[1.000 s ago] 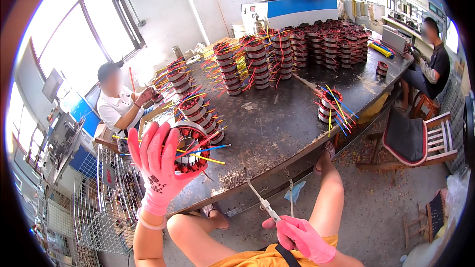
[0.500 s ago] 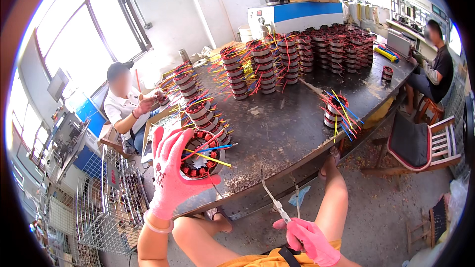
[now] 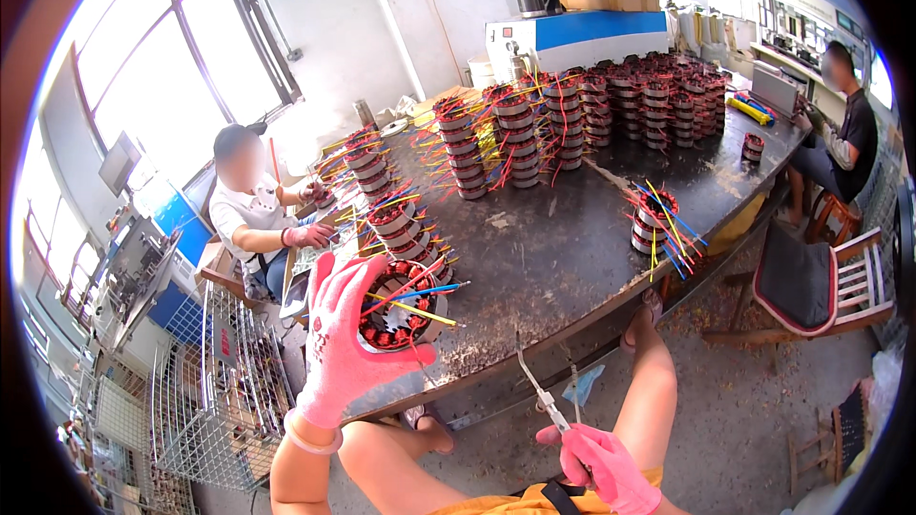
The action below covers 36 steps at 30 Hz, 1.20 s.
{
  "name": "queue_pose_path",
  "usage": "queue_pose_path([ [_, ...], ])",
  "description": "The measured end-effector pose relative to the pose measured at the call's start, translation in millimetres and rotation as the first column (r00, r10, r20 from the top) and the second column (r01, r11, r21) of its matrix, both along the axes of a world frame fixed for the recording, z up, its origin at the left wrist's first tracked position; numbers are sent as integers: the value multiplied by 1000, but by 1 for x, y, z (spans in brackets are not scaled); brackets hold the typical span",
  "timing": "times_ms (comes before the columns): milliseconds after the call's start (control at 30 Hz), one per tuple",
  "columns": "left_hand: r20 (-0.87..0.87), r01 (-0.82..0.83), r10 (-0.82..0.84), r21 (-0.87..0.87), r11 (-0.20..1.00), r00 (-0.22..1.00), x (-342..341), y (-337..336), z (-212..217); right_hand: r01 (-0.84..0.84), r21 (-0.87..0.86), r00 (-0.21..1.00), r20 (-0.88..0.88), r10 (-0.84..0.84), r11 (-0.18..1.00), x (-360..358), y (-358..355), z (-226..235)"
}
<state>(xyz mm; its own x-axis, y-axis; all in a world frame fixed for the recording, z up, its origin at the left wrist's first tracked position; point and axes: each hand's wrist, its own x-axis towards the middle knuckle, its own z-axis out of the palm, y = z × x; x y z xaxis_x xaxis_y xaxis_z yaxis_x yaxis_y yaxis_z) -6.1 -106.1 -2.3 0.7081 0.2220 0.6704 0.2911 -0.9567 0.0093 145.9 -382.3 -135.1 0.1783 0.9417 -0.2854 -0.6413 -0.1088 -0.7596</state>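
Note:
My left hand (image 3: 336,353), in a pink glove, grips a motor stator (image 3: 389,337) by its side at the table's near left edge. The stator is a grey ring with red windings, and red, blue and yellow leads stick out of it to the right. My right hand (image 3: 608,470), also gloved in pink, is closed low in front of me, around a slim metal hand tool (image 3: 546,403). Two thin prongs of the tool point away from me, spread apart; its exact kind is unclear. Its handle is hidden in my fingers. The tool is apart from the stator.
A stack of stators (image 3: 399,229) stands just beyond my left hand; another (image 3: 655,221) sits near the right edge. Many more stacks (image 3: 658,105) fill the table's back. One person (image 3: 250,200) works at left, another (image 3: 844,124) at far right. A chair (image 3: 806,286) stands right.
Both my hands keep their grips, and the whole view has shifted slightly. At left, the person's nearer hand has come down from the raised piece towards the table.

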Motion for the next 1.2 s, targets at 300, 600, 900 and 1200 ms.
queue_pose_path([
  [300, -5, -8, 7, -122, 992, 1000, -2, 2, -2, 6, -24, 1000, -28, -6, 1000, 0, 0, -4],
  [600, -34, -31, 22, -294, 955, 999, -4, -3, -1, 78, 22, 995, 66, -79, 997, -8, 2, -2],
  [900, -30, -18, 8, -347, 938, 1000, 6, 6, 3, 114, -23, 990, 89, -112, 993, -8, 2, 3],
  [1200, 29, -198, 205, -167, 966, 978, 25, 142, 15, 163, 2, 958, 240, -159, 987, 11, 6, -16],
])
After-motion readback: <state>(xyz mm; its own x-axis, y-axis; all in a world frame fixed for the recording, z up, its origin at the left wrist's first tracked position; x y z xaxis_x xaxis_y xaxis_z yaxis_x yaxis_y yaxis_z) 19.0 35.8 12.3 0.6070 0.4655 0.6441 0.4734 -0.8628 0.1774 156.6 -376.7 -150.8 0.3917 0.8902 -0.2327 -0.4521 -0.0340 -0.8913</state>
